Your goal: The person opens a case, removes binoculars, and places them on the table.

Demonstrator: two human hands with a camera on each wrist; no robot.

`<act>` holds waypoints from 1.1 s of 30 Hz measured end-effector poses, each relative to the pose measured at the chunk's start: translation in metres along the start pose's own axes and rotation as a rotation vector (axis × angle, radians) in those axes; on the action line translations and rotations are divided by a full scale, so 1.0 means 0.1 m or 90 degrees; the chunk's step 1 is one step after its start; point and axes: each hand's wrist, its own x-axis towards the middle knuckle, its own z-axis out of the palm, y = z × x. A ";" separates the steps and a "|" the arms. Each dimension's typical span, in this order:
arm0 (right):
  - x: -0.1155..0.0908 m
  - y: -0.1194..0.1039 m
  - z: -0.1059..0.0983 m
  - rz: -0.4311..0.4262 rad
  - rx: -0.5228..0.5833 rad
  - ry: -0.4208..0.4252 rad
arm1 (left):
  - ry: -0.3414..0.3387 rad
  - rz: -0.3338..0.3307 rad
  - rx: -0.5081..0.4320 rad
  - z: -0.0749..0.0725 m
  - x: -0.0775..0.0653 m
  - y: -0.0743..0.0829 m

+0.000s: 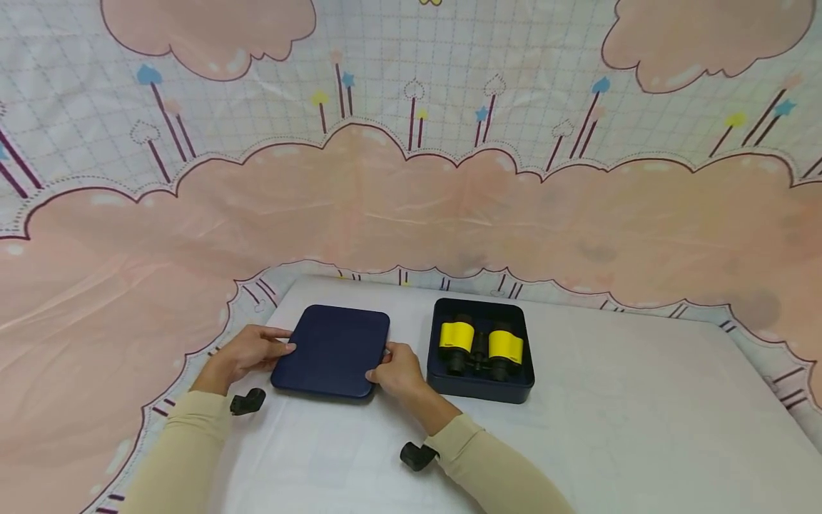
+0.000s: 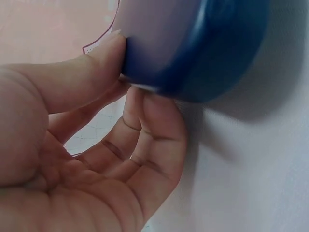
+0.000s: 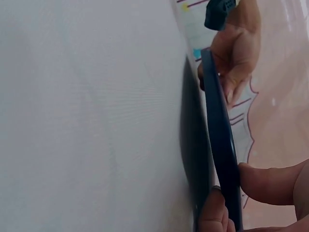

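Note:
A dark blue square lid (image 1: 334,351) is held between both hands, its top face up. My left hand (image 1: 252,350) pinches its left edge, with the thumb on top and fingers beneath, as the left wrist view shows. At the right edge, my right hand (image 1: 398,371) grips it, thumb above and fingertips under the rim. In the right wrist view the lid (image 3: 219,125) is raised a little off the white cloth, with a shadow beside it. To the right stands an open dark blue box (image 1: 481,392) with yellow and black binoculars (image 1: 457,335) lying inside.
A white cloth (image 1: 616,414) covers the table. Behind it hangs a curtain (image 1: 411,207) printed with pink clouds. Black wrist cameras (image 1: 417,455) sit near both cuffs, the right one low over the cloth.

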 end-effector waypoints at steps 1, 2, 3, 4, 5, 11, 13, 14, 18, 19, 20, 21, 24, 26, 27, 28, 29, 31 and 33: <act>0.00 0.00 0.00 0.003 -0.004 -0.001 | -0.002 0.000 -0.002 0.00 0.01 -0.01; 0.00 0.01 0.01 0.007 -0.010 -0.002 | -0.004 0.002 -0.001 0.01 0.01 -0.02; 0.01 0.01 0.01 0.011 -0.017 -0.002 | -0.004 0.003 0.002 0.01 0.02 -0.03; 0.01 0.01 0.02 0.017 -0.022 -0.003 | -0.001 0.000 0.003 0.01 0.02 -0.03; 0.01 0.01 0.02 0.019 -0.027 -0.003 | 0.004 -0.004 0.004 0.01 0.03 -0.03; 0.03 0.00 0.03 0.021 -0.064 -0.003 | 0.016 -0.014 0.031 0.02 0.03 -0.02; 0.04 0.00 0.03 0.024 -0.078 -0.004 | 0.013 -0.014 0.047 0.02 0.02 -0.01; 0.04 0.00 0.03 0.026 -0.085 -0.004 | 0.015 -0.016 0.051 0.03 0.03 0.00; 0.02 -0.01 0.03 0.023 -0.107 0.001 | 0.016 -0.019 0.077 0.05 0.03 0.00; 0.01 -0.01 0.03 0.020 -0.111 0.000 | 0.022 -0.025 0.081 0.05 0.04 0.00; 0.01 -0.01 0.03 0.017 -0.113 -0.002 | 0.027 -0.029 0.085 0.06 0.04 0.00; 0.00 -0.01 0.03 0.013 -0.115 -0.003 | 0.029 -0.031 0.093 0.07 0.04 0.00; -0.01 -0.01 0.03 0.002 -0.124 -0.005 | 0.037 -0.030 0.121 0.08 0.05 0.01; -0.01 -0.01 0.03 -0.007 -0.142 -0.001 | 0.038 -0.027 0.133 0.09 0.05 0.03; -0.01 -0.01 0.03 -0.012 -0.152 0.002 | 0.040 -0.027 0.136 0.09 0.05 0.04; -0.01 -0.01 0.03 -0.015 -0.162 0.005 | 0.041 -0.027 0.138 0.10 0.04 0.05; -0.01 -0.01 0.03 -0.018 -0.174 0.009 | 0.042 -0.030 0.137 0.11 0.04 0.06; -0.01 0.00 0.04 -0.030 -0.195 0.012 | 0.044 -0.028 0.145 0.11 0.03 0.08; -0.01 0.01 0.05 -0.047 -0.198 0.012 | 0.054 -0.018 0.169 0.11 0.02 0.10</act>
